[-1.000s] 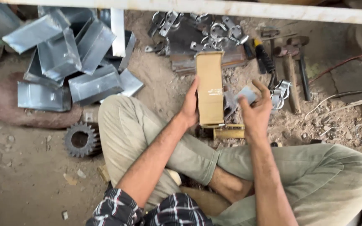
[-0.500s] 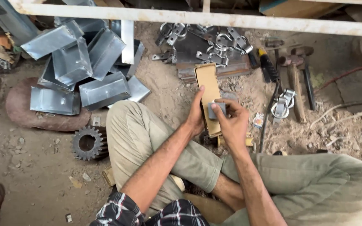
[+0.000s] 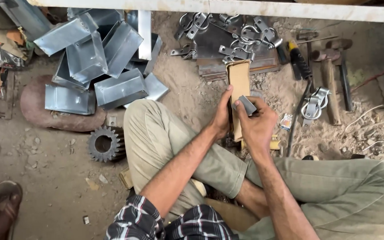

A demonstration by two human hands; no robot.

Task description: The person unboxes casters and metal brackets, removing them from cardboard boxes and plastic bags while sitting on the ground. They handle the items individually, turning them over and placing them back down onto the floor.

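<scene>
At the far left, a heap of folded sheet-metal boxes [image 3: 98,62] lies on the dirt floor [image 3: 45,178], with a toothed gear [image 3: 105,144] nearer, just left of the person's knee. The left hand [image 3: 222,116] is curled around the left edge of a long tan block [image 3: 239,89] that stands upright in the middle. The right hand [image 3: 258,124] pinches a small grey metal piece [image 3: 247,105] against the block's face. Farther right lie metal clamps [image 3: 314,104] and hammers [image 3: 334,66].
</scene>
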